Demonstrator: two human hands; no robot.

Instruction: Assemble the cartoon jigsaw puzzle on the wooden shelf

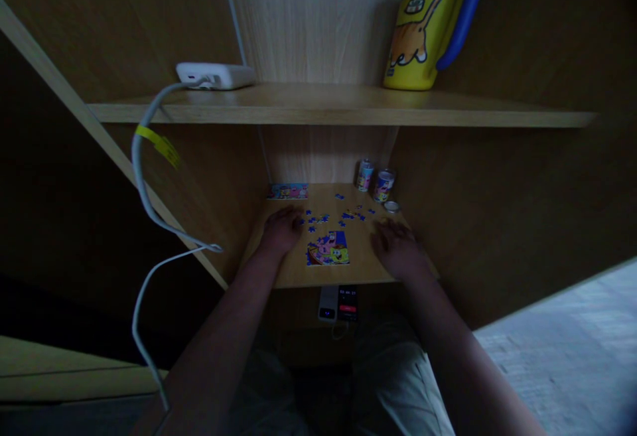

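Observation:
A partly joined cartoon jigsaw puzzle [328,250] lies near the front edge of the wooden desk [293,277], with a yellow character and a pink one on it. My left hand [283,229] rests on the desk to its left, fingertips beside several loose blue puzzle pieces [312,220]. To the right of the puzzle, my right hand [397,247] lies on the desk with fingers a little apart and nothing visible in it. More loose pieces [354,215] are scattered behind the puzzle, between the hands. Dim light blurs the finger detail.
Two printed cans [383,186] and a round lid [391,207] stand at the back right. A picture card [288,191] lies back left. The shelf [318,114] above holds a white cabled device [219,76] and a yellow-blue jug [423,31]. A phone [347,303] sits below the desk edge.

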